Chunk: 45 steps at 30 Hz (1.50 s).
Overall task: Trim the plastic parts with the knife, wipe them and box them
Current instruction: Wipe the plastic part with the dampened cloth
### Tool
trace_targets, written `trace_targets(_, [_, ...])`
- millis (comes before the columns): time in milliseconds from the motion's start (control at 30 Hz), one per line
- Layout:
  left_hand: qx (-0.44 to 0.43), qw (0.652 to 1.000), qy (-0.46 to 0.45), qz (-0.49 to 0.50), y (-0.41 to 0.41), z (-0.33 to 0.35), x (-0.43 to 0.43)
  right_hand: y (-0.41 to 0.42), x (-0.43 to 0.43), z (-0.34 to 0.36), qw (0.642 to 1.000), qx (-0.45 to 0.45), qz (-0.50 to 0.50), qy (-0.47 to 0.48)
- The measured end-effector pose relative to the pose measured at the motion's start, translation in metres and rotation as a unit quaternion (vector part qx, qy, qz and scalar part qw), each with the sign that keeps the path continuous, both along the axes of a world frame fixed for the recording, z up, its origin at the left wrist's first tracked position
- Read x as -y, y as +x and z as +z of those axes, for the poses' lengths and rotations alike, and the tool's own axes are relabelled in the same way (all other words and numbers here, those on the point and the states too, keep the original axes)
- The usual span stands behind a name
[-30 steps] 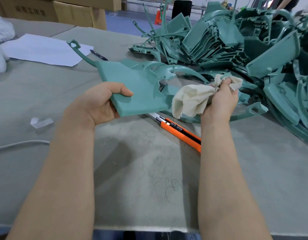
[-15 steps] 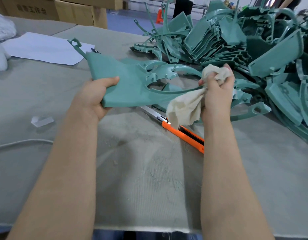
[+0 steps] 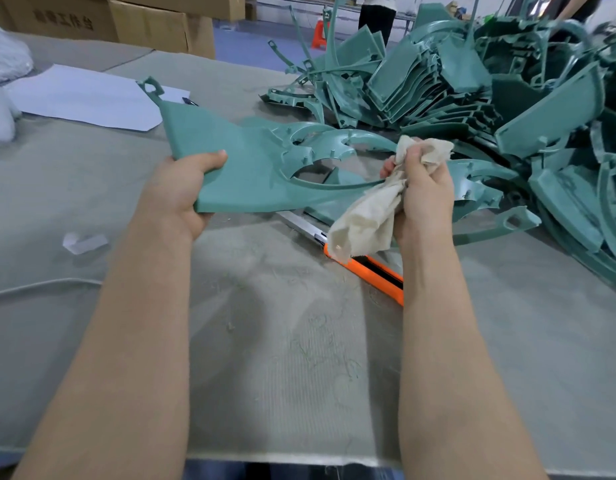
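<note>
While our left hand (image 3: 182, 192) pinches the near corner of the green part (image 3: 251, 161) above the table (image 3: 299, 358) and our right hand (image 3: 424, 192) curls tight round the cloth (image 3: 365, 220) on its thin rim, we risk bending that rim by wiping hard. The cloth dangles over the knife (image 3: 375, 271), whose blade looks extended and could snag it.

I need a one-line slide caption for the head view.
Left hand holds a green plastic part while right hand grips a cloth at its rim.

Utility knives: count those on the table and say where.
1. The orange utility knife lies on the grey felt table, partly under the cream cloth gripped by the right hand. More may hide beneath the green plastic pile.
</note>
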<state>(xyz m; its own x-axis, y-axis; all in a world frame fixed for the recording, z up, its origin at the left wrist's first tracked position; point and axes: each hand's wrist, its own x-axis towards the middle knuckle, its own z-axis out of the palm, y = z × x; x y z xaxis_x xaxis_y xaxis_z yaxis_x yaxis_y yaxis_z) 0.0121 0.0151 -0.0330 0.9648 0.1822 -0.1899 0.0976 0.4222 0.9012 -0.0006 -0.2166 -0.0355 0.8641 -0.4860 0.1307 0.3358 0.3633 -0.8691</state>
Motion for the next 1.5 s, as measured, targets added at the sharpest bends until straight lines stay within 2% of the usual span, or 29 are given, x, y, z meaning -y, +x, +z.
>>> trace_targets(67, [-0.005, 1.000, 0.008, -0.016, 0.000, 0.000, -0.001, 0.000, 0.000, -0.002, 0.994, -0.034, -0.057, -0.087])
trace_targets(100, [-0.008, 1.000, 0.012, -0.028, 0.000, -0.001, 0.000, -0.001, 0.000, -0.002, 0.990, -0.052, -0.086, -0.102])
trace_targets(267, [0.004, 0.999, 0.017, -0.033, -0.001, -0.001, 0.008, -0.008, 0.001, 0.004, 0.984, -0.071, -0.157, 0.048])
trace_targets(367, [0.044, 0.999, -0.003, 0.029, -0.001, 0.000, 0.007, -0.010, 0.004, 0.011, 0.967, -0.054, -0.241, 0.055])
trace_targets(433, [0.073, 0.995, 0.008, 0.060, -0.002, 0.001, 0.007, -0.012, 0.002, 0.014, 0.962, -0.030, -0.271, 0.025])
trace_targets(500, [0.098, 0.994, 0.016, 0.049, -0.005, 0.003, 0.012, -0.016, -0.012, 0.017, 0.968, 0.013, -0.244, -0.058])
trace_targets(567, [0.127, 0.991, 0.025, 0.029, -0.008, 0.004, 0.018, -0.017, -0.033, 0.016, 0.964, 0.037, -0.182, -0.193])
trace_targets(667, [0.166, 0.984, 0.067, -0.010, -0.012, 0.007, 0.027, -0.013, -0.063, 0.007, 0.899, 0.001, -0.110, -0.425])
trace_targets(733, [0.190, 0.974, 0.114, -0.039, -0.015, 0.007, 0.033, -0.008, -0.074, -0.002, 0.876, -0.014, -0.060, -0.479])
trace_targets(867, [0.211, 0.962, 0.168, -0.041, -0.018, 0.006, 0.042, -0.002, -0.071, -0.011, 0.873, -0.056, -0.017, -0.484])
trace_targets(967, [0.248, 0.950, 0.179, -0.056, -0.023, 0.009, 0.045, 0.001, -0.063, -0.008, 0.887, -0.047, -0.079, -0.452])
trace_targets(1067, [0.280, 0.929, 0.231, -0.075, -0.029, 0.012, 0.055, 0.002, -0.059, -0.005, 0.899, -0.078, -0.144, -0.406])
trace_targets(1133, [0.288, 0.919, 0.260, -0.069, -0.031, 0.012, 0.059, 0.002, -0.056, -0.004, 0.911, -0.078, -0.140, -0.380])
trace_targets(1267, [0.286, 0.923, 0.252, -0.048, -0.030, 0.014, 0.054, -0.002, -0.042, 0.005, 0.969, -0.060, -0.127, -0.205])
trace_targets(1333, [0.286, 0.926, 0.242, -0.055, -0.030, 0.015, 0.050, -0.005, -0.032, 0.012, 0.974, -0.063, -0.176, -0.129])
trace_targets(1400, [0.302, 0.915, 0.255, -0.083, -0.034, 0.016, 0.052, -0.007, -0.026, 0.017, 0.986, -0.010, -0.150, -0.068])
trace_targets(1433, [0.314, 0.906, 0.268, -0.094, -0.036, 0.017, 0.055, -0.008, -0.028, 0.019, 0.991, 0.028, -0.106, -0.071])
trace_targets(1500, [0.330, 0.895, 0.283, -0.097, -0.039, 0.018, 0.059, -0.012, -0.039, 0.020, 0.979, 0.073, -0.033, -0.189])
